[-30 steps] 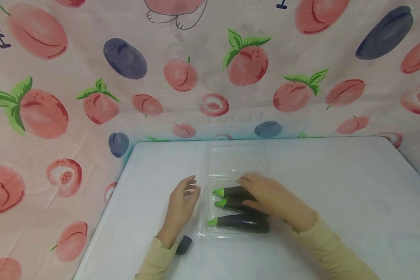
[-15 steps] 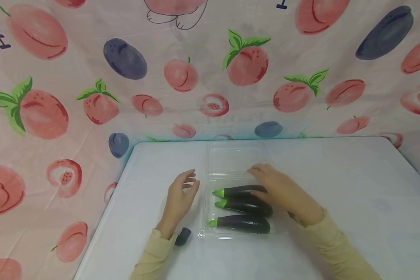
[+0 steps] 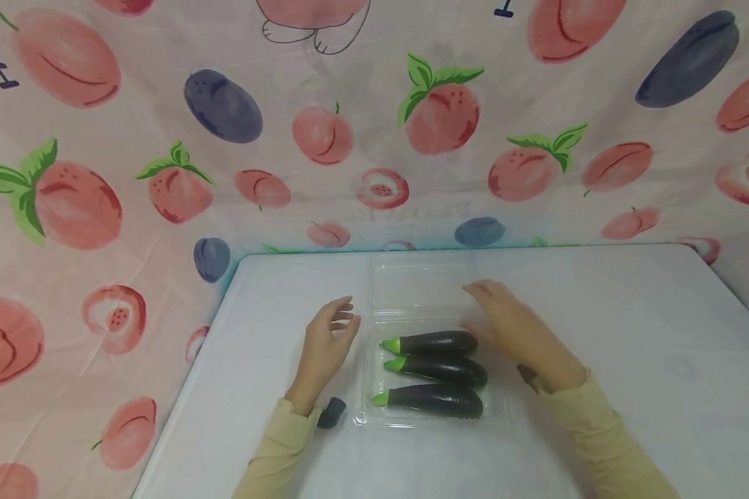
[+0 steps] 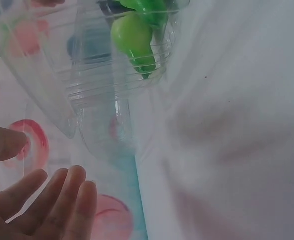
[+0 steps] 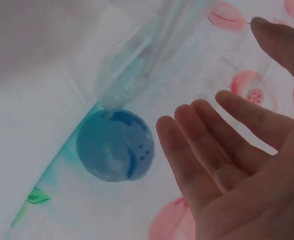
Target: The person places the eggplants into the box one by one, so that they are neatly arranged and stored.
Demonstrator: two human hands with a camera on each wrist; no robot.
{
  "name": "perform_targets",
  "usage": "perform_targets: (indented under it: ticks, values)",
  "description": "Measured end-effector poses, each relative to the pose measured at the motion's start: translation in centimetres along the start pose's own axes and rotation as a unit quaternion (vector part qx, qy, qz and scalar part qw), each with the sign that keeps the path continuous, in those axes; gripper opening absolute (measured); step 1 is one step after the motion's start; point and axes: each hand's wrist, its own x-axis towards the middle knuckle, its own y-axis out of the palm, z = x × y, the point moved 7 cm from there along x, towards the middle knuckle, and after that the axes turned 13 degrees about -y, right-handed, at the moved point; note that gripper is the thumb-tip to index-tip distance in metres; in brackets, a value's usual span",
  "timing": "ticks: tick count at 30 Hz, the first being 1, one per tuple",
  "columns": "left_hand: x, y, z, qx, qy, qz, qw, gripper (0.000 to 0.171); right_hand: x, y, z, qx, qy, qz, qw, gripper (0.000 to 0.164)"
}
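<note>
Three dark eggplants with green stem ends lie side by side in a clear plastic clamshell box (image 3: 370,374): a far eggplant (image 3: 440,343), a middle eggplant (image 3: 443,370) and a near eggplant (image 3: 437,400). The box's lid (image 3: 421,284) is folded back toward the wall. My left hand (image 3: 324,343) hovers beside the box's left edge, fingers loosely bent and holding nothing. On the other side, my right hand (image 3: 508,326) is off the eggplants, near the box's right edge, its fingers extended. In the right wrist view its palm (image 5: 257,190) shows bare.
The box stands on a white table (image 3: 630,346). Behind and to the left hangs a fruit-print cloth (image 3: 349,69). A small dark object (image 3: 332,413) sits at the left wrist, and another dark piece (image 3: 527,376) shows under the right wrist.
My right hand has come away from the far and middle eggplants, moving right and back, so all three now show whole. My left hand has shifted slightly toward the wall.
</note>
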Motion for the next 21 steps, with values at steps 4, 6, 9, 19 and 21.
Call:
perform_targets:
  ticks: [4, 6, 9, 19, 21]
  values:
    - [0.3, 0.2, 0.2, -0.001, -0.01, 0.001, 0.9999, 0.041, -0.2, 0.2, -0.8, 0.007, 0.02, -0.009, 1.0, 0.055]
    - [0.4, 0.3, 0.3, -0.002, -0.014, 0.002, 0.9999, 0.041, -0.3, 0.4, -1.3, 0.017, 0.036, -0.007, 0.999, 0.055]
    - [0.7, 0.6, 0.6, -0.008, -0.017, 0.003, 0.9998, 0.041, -0.4, 0.7, -1.9, 0.033, 0.052, -0.014, 0.998, 0.056]
    - [1.4, 1.5, 1.3, -0.011, -0.042, 0.006, 0.999, 0.04, -1.0, 1.2, -3.4, 0.065, 0.099, -0.018, 0.993, 0.058]
    - [1.5, 1.6, 1.3, -0.014, -0.045, 0.009, 0.9989, 0.041, -1.0, 1.3, -3.6, 0.073, 0.108, -0.014, 0.991, 0.06]
